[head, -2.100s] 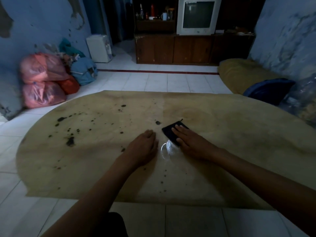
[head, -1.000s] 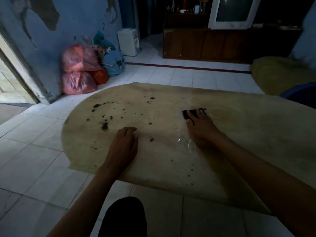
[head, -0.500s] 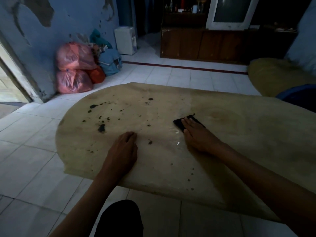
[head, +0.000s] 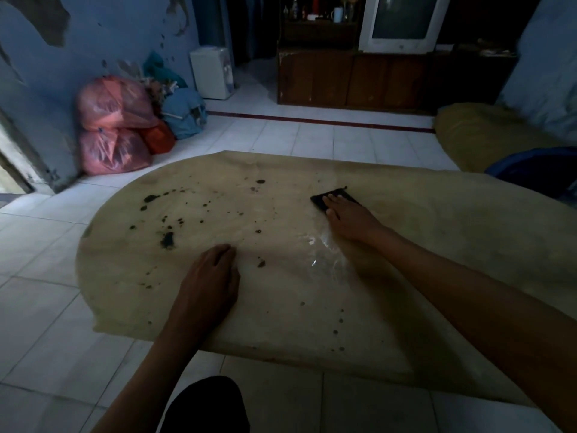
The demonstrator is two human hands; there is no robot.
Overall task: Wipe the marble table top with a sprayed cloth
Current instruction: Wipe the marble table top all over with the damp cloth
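My right hand (head: 349, 218) has pushed the dark cloth (head: 332, 196) farther toward the surface's (head: 468, 232) far edge, flat fingers pressing, grip uncurled. A wet streak (head: 324, 251) trails behind; black spots (head: 168, 239) remain by my resting left hand (head: 209, 282).

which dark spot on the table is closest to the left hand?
The lone spot just right of the left hand's fingertips, between it and the wet sheen. The biggest blotch sits farther off, up and left.
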